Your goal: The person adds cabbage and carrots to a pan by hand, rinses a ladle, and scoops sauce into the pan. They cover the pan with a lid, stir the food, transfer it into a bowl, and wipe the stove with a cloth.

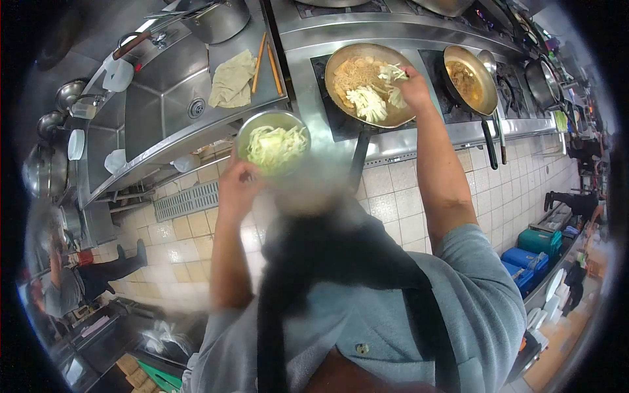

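Observation:
My left hand [237, 182] grips the near rim of a metal bowl [296, 120] heaped with pale shredded cabbage [275, 145]. Over the right side of a large frying pan [401, 116] is my right hand [413, 90], its fingers closed around more strands of cabbage [392, 73]. Inside that pan lie brownish noodles [357, 72] with a white pile of cabbage [368, 105] on top. The pan sits on a stove burner, its dark handle pointing toward me. Part of the bowl's near side is blurred.
Right of my arm, a second pan [488, 88] holds brown food, a ladle [486, 60] beside it. Left of the stove are a folded cloth [232, 80], wooden sticks [259, 62] and a sink [157, 98]. Another person [85, 278] is at far left. Blue bins [524, 262] stand at right.

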`<state>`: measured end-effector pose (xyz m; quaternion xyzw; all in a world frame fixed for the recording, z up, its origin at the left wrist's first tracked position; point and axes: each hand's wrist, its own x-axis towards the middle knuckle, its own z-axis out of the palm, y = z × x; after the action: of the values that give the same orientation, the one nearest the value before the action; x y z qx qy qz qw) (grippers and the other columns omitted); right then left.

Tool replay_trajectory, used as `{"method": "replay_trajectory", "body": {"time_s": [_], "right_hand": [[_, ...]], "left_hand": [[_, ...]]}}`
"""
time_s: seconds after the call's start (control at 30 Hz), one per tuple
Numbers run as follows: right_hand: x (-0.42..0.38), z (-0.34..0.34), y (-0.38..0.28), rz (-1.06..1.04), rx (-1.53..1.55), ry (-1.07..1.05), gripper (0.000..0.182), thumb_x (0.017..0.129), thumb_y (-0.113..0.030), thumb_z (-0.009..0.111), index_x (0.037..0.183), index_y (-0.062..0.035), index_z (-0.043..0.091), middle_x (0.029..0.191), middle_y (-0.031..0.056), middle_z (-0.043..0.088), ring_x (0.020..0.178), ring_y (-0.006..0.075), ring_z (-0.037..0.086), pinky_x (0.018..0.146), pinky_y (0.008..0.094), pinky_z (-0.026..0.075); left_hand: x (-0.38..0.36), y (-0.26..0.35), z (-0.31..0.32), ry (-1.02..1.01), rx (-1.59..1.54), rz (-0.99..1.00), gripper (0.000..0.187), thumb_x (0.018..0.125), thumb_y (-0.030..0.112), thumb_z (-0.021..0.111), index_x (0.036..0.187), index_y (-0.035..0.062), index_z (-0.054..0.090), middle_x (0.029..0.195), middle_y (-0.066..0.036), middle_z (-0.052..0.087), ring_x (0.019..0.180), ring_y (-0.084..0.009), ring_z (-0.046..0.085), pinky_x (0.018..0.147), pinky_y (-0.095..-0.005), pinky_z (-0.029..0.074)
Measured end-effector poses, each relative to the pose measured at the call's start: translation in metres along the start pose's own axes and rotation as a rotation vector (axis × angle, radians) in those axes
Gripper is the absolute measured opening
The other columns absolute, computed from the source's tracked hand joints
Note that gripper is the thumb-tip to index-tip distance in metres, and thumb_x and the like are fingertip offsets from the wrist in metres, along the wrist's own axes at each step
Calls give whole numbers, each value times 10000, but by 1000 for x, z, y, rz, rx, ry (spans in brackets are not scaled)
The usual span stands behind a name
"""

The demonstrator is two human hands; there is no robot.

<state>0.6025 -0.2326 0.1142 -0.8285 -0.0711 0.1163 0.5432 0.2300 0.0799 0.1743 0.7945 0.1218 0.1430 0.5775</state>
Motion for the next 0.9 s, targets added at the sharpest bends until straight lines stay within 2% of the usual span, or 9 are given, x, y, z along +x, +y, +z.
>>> {"method": "replay_trajectory", "body": {"time_s": [0.03, 0.1, 0.2, 0.3, 0.43, 0.53, 0.63, 0.73, 0.9], "right_hand": [[-8, 0, -14, 1, 0, -3, 479, 759, -216, 748, 1166, -7, 607, 1068, 168, 671, 974, 289, 643, 847, 357, 497], [-24, 7, -37, -19, -637, -146, 524, 761, -274, 736, 1196, -16, 598, 1105, 190, 657, 1038, 323, 621, 867, 370, 498], [-33, 19, -36, -223, -669, -170, 519, 760, -326, 725, 1189, -57, 612, 1130, 187, 645, 1061, 313, 610, 876, 375, 497], [-36, 25, -47, -130, -910, -291, 407, 800, -331, 686, 1121, -83, 649, 1090, 165, 663, 997, 312, 636, 850, 386, 506], [8, 7, -5, -44, -536, -193, 206, 796, -143, 680, 990, -72, 672, 955, 137, 692, 732, 243, 675, 673, 352, 539], [-9, -10, -34, 205, -191, -180, 179, 793, -88, 656, 967, -74, 692, 933, 124, 699, 795, 230, 678, 727, 348, 532], [-7, -13, -18, -104, -697, -59, 187, 804, -105, 651, 982, -72, 697, 933, 131, 703, 864, 235, 677, 785, 346, 521], [-15, -14, -22, -77, -671, -52, 220, 839, -166, 601, 1017, -85, 704, 1037, 180, 676, 1014, 325, 640, 911, 389, 487], [-31, -6, -23, -99, -755, -31, 278, 825, -178, 601, 1081, -105, 683, 1094, 179, 657, 1050, 333, 620, 925, 408, 477]], "left_hand": [[-6, -6, -3, -1, 9, -41, 276, 683, -72, 760, 839, 34, 558, 1043, -47, 557, 937, -140, 591, 794, -265, 487], [-15, -8, -5, -3, 18, -82, 282, 683, -87, 754, 842, 37, 556, 1018, -38, 557, 907, -126, 588, 775, -259, 484], [-20, -7, -2, 8, -59, -79, 294, 682, -107, 745, 848, 41, 553, 1010, -32, 546, 892, -117, 586, 767, -254, 487], [-21, -14, 1, 18, -40, -83, 303, 681, -120, 739, 853, 44, 551, 998, -29, 547, 886, -116, 588, 762, -248, 489], [-24, -13, 2, 0, -98, -122, 315, 680, -129, 735, 862, 47, 547, 1005, -32, 549, 887, -121, 597, 767, -247, 494], [-23, -10, 2, -3, -131, -114, 318, 678, -128, 737, 863, 49, 547, 1013, -34, 550, 889, -125, 600, 773, -251, 494], [-24, -7, 3, 0, -132, -89, 315, 680, -118, 744, 861, 52, 549, 995, -30, 556, 885, -124, 599, 774, -252, 491], [-22, -2, 2, -2, -122, -47, 311, 683, -99, 756, 858, 55, 551, 974, -24, 562, 874, -124, 598, 767, -251, 489], [-23, -3, 2, -30, -110, -91, 307, 683, -78, 770, 856, 55, 554, 965, -20, 562, 860, -124, 597, 745, -250, 490]]}}
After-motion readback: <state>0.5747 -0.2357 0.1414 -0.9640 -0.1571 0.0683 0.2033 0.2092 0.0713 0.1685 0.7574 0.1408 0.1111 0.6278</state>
